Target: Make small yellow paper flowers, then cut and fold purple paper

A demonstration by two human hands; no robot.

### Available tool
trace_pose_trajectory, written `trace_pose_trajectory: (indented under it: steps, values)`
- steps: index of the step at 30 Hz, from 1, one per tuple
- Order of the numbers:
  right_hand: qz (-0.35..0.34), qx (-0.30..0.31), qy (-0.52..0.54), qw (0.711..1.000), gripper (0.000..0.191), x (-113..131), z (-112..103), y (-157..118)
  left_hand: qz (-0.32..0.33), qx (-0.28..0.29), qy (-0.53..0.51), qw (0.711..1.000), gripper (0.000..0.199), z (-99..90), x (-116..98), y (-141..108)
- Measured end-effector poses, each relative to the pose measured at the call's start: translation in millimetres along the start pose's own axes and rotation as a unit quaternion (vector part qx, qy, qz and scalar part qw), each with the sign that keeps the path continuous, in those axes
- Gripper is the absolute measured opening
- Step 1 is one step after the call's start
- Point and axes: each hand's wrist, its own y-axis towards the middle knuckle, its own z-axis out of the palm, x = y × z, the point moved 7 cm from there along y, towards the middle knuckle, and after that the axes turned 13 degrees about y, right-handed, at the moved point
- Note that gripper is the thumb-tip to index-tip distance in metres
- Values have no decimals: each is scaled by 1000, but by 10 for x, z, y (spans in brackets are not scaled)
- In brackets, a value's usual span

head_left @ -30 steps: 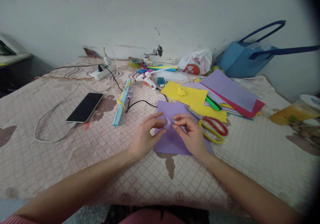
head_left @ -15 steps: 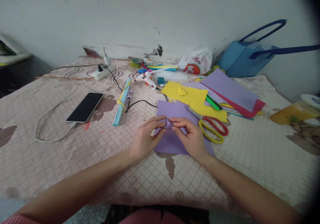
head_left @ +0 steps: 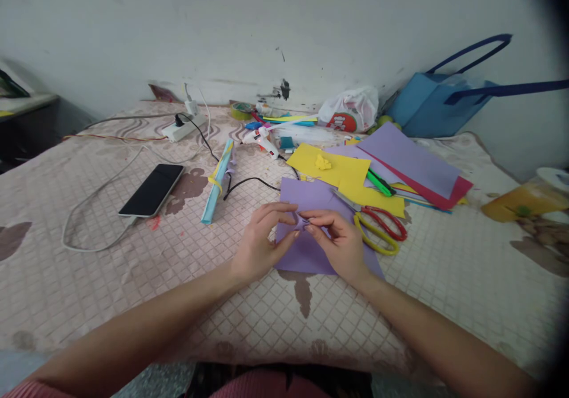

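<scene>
Above a purple sheet (head_left: pixel 306 256) on the table, my left hand (head_left: pixel 267 238) and my right hand (head_left: pixel 340 241) meet at a small purple paper piece (head_left: pixel 302 222). My right thumb and index finger pinch the piece. My left thumb and fingertips are at its left side, curled around it. Scissors with red and yellow handles (head_left: pixel 376 229) lie just right of my right hand, their blades over the purple sheet. Behind are yellow sheets (head_left: pixel 342 170) with a small yellow paper shape (head_left: pixel 323 162) on top.
A phone (head_left: pixel 152 191) on a cable and a light blue paper strip (head_left: pixel 216 185) lie at left. Further back are a glue gun (head_left: pixel 263 141) and a power strip (head_left: pixel 183 127). At right are a green cutter (head_left: pixel 380 182), coloured sheets (head_left: pixel 411 158), a blue bag (head_left: pixel 438 105) and a cup (head_left: pixel 524 199).
My left fingertips have shifted slightly at the small purple piece, with the thumb a little further right. My right hand has barely moved.
</scene>
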Motion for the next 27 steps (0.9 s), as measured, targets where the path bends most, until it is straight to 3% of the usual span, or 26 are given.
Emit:
trace_pose_trajectory:
  steps: [5,15,18,22,27]
  values:
    - [0,21,-1,1000,6,6,44,-16,-8,-1,-5,1000,9,-5,12,-8]
    - [-28,51,-54,997,14,69,71,17,42,-8,33,999,3,-21,-24,-4]
    - [-35,56,-56,996,12,90,74,33,14,-12,22,1000,3,-24,6,-12]
    - [-32,41,-49,997,10,88,55,39,-46,-1,10,999,17,-11,72,-16]
    - [-39,36,-51,997,10,95,49,33,-6,29,0,1000,16,27,27,8]
